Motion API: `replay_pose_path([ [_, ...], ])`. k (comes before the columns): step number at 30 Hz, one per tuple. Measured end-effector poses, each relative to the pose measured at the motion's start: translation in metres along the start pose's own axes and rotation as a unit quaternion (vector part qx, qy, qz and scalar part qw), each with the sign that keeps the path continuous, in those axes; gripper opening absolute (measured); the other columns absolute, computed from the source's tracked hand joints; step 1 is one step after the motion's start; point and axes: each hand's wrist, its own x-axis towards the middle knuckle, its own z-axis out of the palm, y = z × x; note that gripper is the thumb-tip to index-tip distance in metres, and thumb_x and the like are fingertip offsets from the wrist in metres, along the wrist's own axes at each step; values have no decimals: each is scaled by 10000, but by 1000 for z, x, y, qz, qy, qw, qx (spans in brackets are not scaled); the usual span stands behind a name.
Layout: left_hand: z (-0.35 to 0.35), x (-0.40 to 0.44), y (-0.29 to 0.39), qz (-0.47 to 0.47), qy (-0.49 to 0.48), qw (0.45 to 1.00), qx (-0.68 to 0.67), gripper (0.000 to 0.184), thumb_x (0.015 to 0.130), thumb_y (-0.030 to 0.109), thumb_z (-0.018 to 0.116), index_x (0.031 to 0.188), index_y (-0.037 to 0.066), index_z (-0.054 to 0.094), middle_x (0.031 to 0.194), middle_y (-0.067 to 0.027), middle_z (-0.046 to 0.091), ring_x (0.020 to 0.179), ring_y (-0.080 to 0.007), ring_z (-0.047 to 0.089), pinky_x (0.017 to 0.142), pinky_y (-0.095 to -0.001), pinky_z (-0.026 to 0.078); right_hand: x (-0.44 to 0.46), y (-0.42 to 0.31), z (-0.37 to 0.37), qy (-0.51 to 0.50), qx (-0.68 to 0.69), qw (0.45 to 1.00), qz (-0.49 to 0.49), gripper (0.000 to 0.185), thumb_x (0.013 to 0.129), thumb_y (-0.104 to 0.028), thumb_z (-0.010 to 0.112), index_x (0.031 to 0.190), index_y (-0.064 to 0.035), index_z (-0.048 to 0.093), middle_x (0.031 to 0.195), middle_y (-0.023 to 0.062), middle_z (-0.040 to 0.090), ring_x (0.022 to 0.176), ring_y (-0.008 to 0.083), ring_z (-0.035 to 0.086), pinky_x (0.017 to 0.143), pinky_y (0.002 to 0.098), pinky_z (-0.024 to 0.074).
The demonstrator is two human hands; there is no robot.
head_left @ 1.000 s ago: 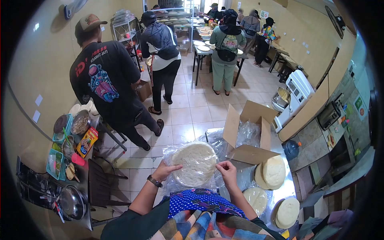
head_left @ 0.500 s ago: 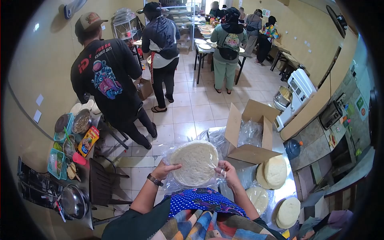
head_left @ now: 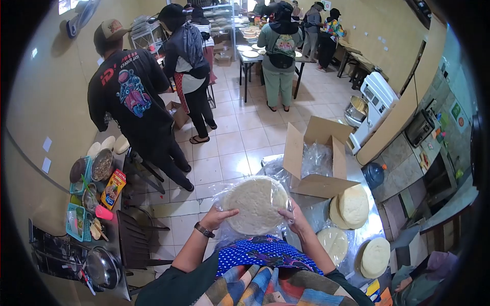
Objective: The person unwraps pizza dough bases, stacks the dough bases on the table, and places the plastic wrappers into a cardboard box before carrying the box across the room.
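Observation:
A round, pale pizza base (head_left: 255,206) in a clear plastic bag is held up in front of my apron. My left hand (head_left: 217,218) grips its left edge, thumb on top and the other fingers underneath. On the opposite edge my right hand (head_left: 295,215) is closed the same way, with the plastic bunched around it. To the right, on the metal table (head_left: 315,205), are a stack of pizza bases (head_left: 353,205), a bagged base (head_left: 333,244) lying flat, and another stack (head_left: 375,256) nearer to me.
An open cardboard box (head_left: 320,186) with clear plastic bags (head_left: 317,159) inside stands beyond my right hand. At left, a side table holds a steel bowl (head_left: 103,166), baskets and a lidded pan (head_left: 103,266), near a dark chair (head_left: 135,237). Several people work further off; one (head_left: 434,275) is at lower right.
My right hand has gone from pinching the bag's edge to gripping the base's right side. The bagged base has shifted slightly right in view. A person in the background has turned toward the left.

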Motion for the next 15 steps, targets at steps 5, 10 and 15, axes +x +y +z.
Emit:
replay_pose_path([
  [5,-12,5,-17,2,-92,992,-83,585,895,368,632,1342,30,463,1285,-81,558,1206,-193,505,1021,-363,389,-8,-6,7,35,-130,989,-56,821,709,-43,798,1409,-20,370,1337,112,487,1196,212,485,986,324,415],
  [10,-3,18,-20,-113,-54,984,-124,668,950,547,412,1350,12,447,1314,-110,542,1197,-210,526,1009,-369,420,-25,-12,6,30,-184,978,-95,724,734,-71,798,1360,-6,440,1206,90,592,1088,152,556,944,299,443],
  [15,3,16,-24,-82,-19,989,-124,586,979,493,398,1274,4,528,1268,-92,573,1141,-188,554,986,-336,419,-47,-18,-19,59,-158,984,-50,410,762,-89,782,1132,-15,621,1066,52,652,972,124,599,839,285,483],
])
